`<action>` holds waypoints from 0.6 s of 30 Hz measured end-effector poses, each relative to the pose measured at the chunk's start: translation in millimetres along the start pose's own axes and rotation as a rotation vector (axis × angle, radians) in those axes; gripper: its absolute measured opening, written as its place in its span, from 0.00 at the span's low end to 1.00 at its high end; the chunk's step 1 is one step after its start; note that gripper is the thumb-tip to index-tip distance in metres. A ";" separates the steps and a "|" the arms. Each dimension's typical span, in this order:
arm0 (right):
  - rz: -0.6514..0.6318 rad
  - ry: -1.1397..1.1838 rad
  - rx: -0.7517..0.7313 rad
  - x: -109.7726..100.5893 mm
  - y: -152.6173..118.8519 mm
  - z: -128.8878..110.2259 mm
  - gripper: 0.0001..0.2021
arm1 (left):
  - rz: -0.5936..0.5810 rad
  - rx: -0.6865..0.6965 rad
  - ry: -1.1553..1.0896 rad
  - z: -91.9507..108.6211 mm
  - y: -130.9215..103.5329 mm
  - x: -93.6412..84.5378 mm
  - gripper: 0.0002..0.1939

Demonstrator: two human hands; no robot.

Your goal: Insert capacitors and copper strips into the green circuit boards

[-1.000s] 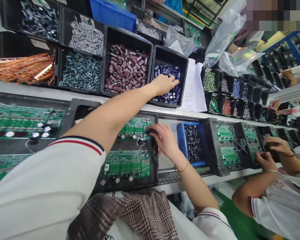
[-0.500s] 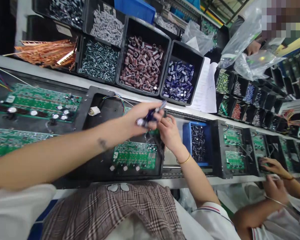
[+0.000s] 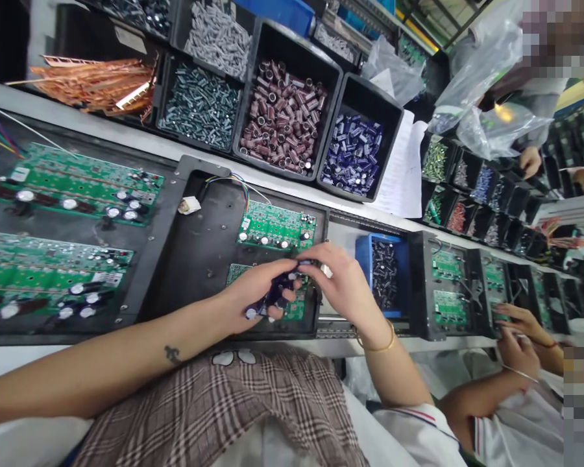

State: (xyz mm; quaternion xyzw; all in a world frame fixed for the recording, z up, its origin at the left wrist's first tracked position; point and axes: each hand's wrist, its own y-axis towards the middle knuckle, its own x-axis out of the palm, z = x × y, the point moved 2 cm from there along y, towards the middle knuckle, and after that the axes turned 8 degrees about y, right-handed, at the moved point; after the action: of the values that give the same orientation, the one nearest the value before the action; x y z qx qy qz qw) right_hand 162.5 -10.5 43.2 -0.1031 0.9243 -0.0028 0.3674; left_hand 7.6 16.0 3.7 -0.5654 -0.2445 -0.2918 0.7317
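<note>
Several dark blue capacitors (image 3: pixel 255 307) are gathered in my left hand (image 3: pixel 253 288), whose fingers curl round them. My right hand (image 3: pixel 343 279) meets it at the fingertips, thumb and forefinger pinched on a blue capacitor (image 3: pixel 304 263). Beneath both hands lies the lower green circuit board (image 3: pixel 237 271), largely hidden by them. The upper circuit board (image 3: pixel 278 224) shows just beyond, with a row of round white-topped capacitors along its near edge. Both boards sit in a black carrier tray (image 3: pixel 185 259).
At the back stand black bins of brown capacitors (image 3: pixel 285 123), blue capacitors (image 3: pixel 353 155) and small dark green parts (image 3: pixel 199 104). A blue box (image 3: pixel 365 266) of dark parts is to the right. Further right are a co-worker's hands (image 3: pixel 520 331). More boards (image 3: pixel 78 188) lie left.
Both hands have come down and nearer, from over the upper board to the lower one. The upper board is now uncovered, and the lower one is mostly hidden. The view has shifted slightly.
</note>
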 end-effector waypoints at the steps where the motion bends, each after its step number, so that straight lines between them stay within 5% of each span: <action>1: 0.005 -0.004 0.029 0.5 -2.4 2.9 0.09 | -0.026 -0.049 -0.044 -4.4 -1.2 0.5 0.06; 11: 0.222 -0.036 0.136 8.2 2.6 44.4 0.06 | -0.110 -0.468 -0.138 -48.2 -6.4 -1.5 0.14; 18: 0.231 -0.186 0.041 25.0 5.2 50.3 0.08 | -0.024 -0.343 -0.105 -47.5 -11.6 -5.3 0.09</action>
State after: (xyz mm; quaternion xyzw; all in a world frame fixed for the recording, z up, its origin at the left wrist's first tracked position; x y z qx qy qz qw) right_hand 178.0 -6.6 -10.9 0.0114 0.8917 0.0302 0.4515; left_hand -3.0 -31.6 -3.4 -0.6933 -0.2356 -0.3080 0.6074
